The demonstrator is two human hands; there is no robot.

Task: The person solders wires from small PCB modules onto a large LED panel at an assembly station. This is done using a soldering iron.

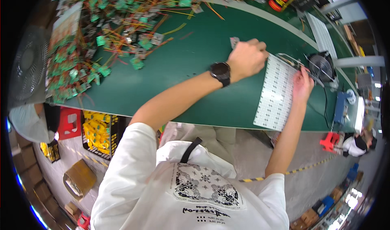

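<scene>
A white panel [276, 92] with rows of small dark marks lies on the green worktable, near its front edge on the right. My left hand [250, 58], with a black watch on the wrist, is curled at the panel's far left corner; what its fingers hold is hidden. Just beyond that hand is a small pale piece [234, 42]. My right hand [302, 85] is closed at the panel's far right corner, beside a thin metal tool or holder [290, 60]. I cannot make out what its fingertips pinch.
Wired green boards [138, 39] are heaped at the far left of the worktable [195, 47]. A small black fan [321, 66] stands right of my right hand, near a blue box [340, 108]. A black crate [97, 134] of yellow parts sits below left. People are at both sides.
</scene>
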